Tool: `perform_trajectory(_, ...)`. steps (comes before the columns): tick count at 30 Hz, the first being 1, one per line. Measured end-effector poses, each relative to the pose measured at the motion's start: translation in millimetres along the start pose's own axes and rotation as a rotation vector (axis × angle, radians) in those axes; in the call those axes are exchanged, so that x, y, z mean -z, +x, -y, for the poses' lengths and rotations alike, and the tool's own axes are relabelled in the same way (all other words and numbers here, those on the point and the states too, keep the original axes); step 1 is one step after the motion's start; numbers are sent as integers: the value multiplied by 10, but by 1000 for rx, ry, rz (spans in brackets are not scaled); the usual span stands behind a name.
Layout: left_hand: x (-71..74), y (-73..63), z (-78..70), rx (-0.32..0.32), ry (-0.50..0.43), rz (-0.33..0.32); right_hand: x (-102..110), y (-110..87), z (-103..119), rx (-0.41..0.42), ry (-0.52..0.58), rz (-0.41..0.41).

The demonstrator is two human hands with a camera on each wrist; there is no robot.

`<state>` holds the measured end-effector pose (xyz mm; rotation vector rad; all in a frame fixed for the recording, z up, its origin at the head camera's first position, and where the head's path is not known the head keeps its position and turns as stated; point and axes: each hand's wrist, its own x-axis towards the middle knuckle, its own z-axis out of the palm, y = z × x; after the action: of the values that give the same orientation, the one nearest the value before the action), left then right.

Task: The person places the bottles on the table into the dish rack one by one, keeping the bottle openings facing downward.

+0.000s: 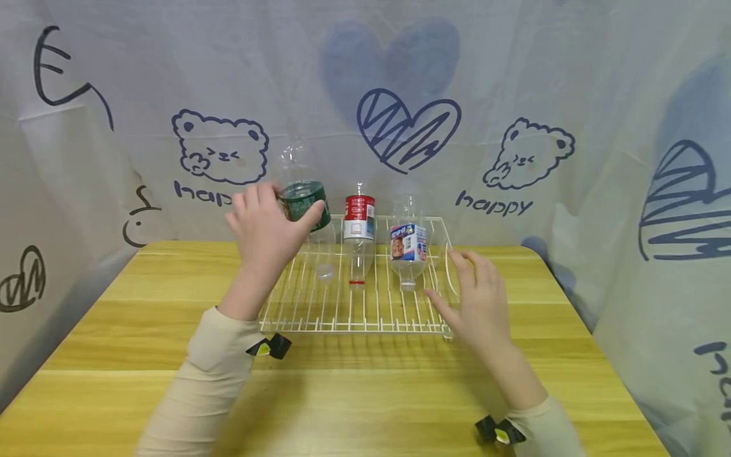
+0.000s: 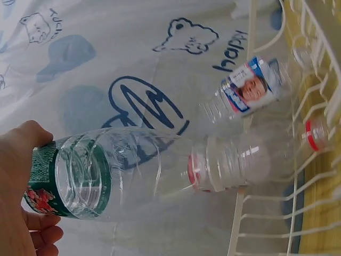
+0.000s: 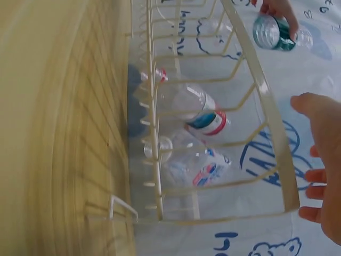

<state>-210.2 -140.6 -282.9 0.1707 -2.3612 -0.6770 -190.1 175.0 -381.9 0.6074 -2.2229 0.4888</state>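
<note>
Your left hand grips the green-labelled bottle, upright, neck down over the rack. Your right hand, fingers spread and holding nothing, hovers just beside the rack's right rim.

- yellow wood-grain tabletop with rounded far corners, pretty evenly lit
- pale grey fabric backdrop all round, printed with navy bears, scribbled hearts and "happy"
</note>
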Motion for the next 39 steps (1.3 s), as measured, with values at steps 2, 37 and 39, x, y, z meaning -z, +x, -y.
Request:
perform_trajectory(2, 6, 38, 23, -6, 42, 16, 0, -2, -50, -39, -8, 51)
perform_trajectory(37, -510, 504, 380, 80, 329, 293, -38, -19, -158, -345, 22, 732)
perform_trajectory(39, -542, 503, 411, 84, 334, 301, -44, -23, -157, -345, 26, 734)
